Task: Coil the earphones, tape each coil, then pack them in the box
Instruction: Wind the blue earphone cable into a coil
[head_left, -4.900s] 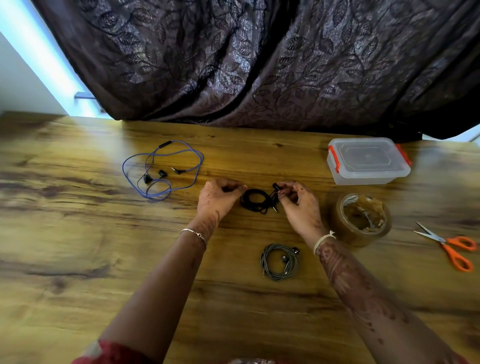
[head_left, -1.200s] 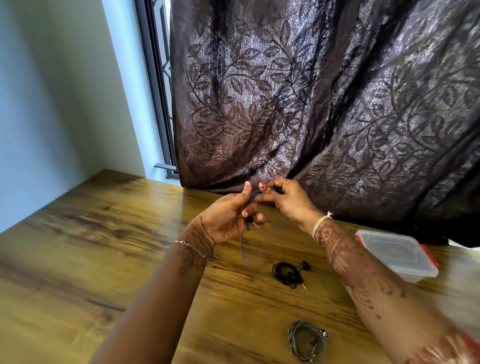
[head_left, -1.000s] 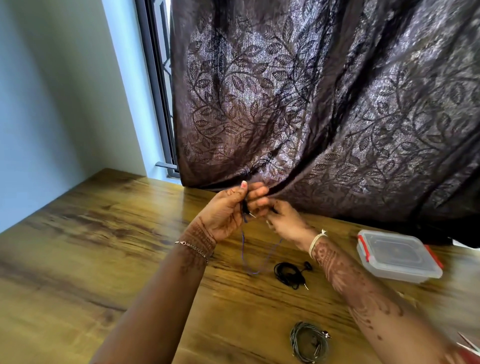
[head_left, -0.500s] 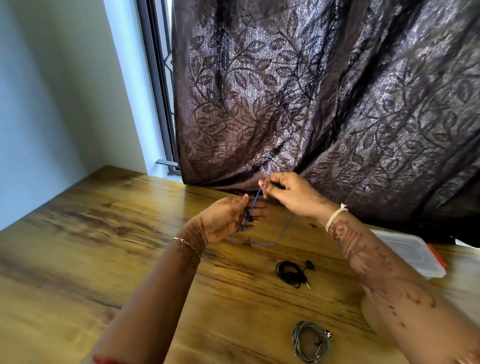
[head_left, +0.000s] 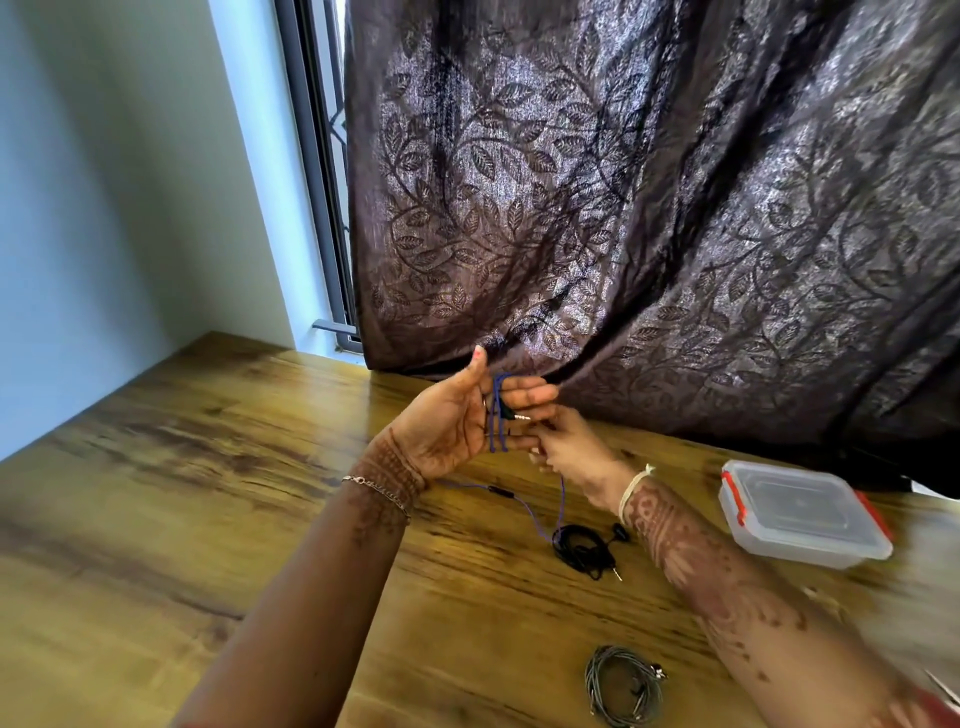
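Note:
My left hand is raised above the table, palm up, with the blue earphones looped several times around its fingers; the plug sticks out to the right. Below and right of it, my right hand pinches the loose blue cable, which hangs down to the table near the black coil. A grey coil lies nearer me. The clear plastic box with red clips sits shut at the right.
The wooden table stretches wide to the left. A dark leaf-patterned curtain hangs along its far edge, beside a window frame and a pale wall. Tape and scissors are out of view.
The black coil was set down and the blue earphones picked up. In the last second my right hand swung from above the left hand to below it, adding a loop.

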